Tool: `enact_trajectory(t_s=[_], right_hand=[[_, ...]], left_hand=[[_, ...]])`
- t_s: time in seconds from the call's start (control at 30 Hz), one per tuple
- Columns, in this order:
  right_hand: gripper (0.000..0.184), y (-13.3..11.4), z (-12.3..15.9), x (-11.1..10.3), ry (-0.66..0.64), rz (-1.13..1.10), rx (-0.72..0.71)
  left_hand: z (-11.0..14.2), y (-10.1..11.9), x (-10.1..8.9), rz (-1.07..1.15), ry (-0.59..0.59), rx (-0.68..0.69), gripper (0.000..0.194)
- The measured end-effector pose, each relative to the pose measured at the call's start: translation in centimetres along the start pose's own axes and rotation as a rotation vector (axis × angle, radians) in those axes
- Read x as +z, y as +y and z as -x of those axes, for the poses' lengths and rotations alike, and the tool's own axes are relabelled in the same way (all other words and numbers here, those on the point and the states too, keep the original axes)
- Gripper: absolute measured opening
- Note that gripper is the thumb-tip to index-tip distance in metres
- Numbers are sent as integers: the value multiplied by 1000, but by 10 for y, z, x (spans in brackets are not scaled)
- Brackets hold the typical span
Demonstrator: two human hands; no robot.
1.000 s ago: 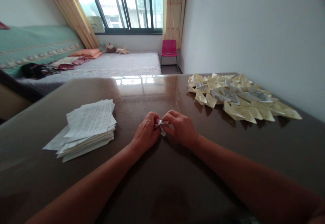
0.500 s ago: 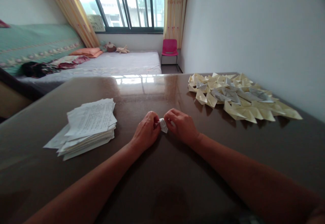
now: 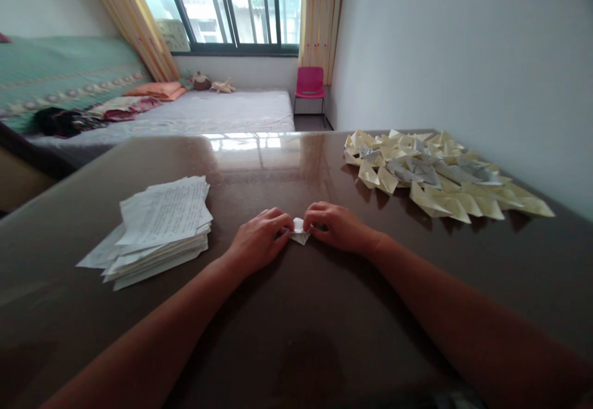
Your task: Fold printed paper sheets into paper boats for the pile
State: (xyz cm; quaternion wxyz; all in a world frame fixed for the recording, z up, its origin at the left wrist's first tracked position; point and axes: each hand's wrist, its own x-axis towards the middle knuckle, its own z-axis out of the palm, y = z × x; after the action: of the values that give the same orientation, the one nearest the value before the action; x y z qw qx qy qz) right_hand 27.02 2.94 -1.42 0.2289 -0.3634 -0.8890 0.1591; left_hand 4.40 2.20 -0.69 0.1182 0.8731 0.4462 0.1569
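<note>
Between my hands, just above the brown tabletop (image 3: 278, 310), is a small folded piece of white paper (image 3: 300, 232) with a point facing down toward me. My left hand (image 3: 264, 233) pinches its left end, and my right hand (image 3: 337, 226) pinches its right end. Fingers cover both ends of the paper. Left of my hands lies a loose stack of printed paper sheets (image 3: 162, 217). Over on the right, many folded paper boats (image 3: 430, 177), mostly cream and some grey with print, sit in rows close together.
A white wall (image 3: 445, 50) runs along the right side. Beyond the table's far edge stand a bed (image 3: 241, 109) with an orange pillow (image 3: 160, 89) and soft toys, and a pink chair (image 3: 310, 83) under the window.
My hands have moved slightly apart, pulling the folded paper wider; its lower point now shows spread out. The view has tipped down a little.
</note>
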Motion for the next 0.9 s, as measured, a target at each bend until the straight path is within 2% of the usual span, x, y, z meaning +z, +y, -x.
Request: enact_trajectory(t_s=[0.2, 0.37, 0.43, 0.5, 0.7, 0.9], right_hand=[[18, 5, 1, -7, -64, -36, -54], [8, 4, 1, -9, -62, -41, -47], [8, 3, 1, -9, -74, -29, -49], [11, 3, 1, -11, -97, -15, -62], [23, 6, 3, -19, -180, -27, -115], [34, 4, 3, -24, -223, -16, -129]], left_hand=[[3, -4, -7, -67, -83, 105, 20], [2, 3, -1, -132, -1, 172, 27], [2, 4, 1, -130, -6, 235, 27], [3, 5, -1, -137, -42, 278, 28], [6, 9, -15, -191, -152, 290, 35], [9, 16, -19, -352, -194, 325, 36]])
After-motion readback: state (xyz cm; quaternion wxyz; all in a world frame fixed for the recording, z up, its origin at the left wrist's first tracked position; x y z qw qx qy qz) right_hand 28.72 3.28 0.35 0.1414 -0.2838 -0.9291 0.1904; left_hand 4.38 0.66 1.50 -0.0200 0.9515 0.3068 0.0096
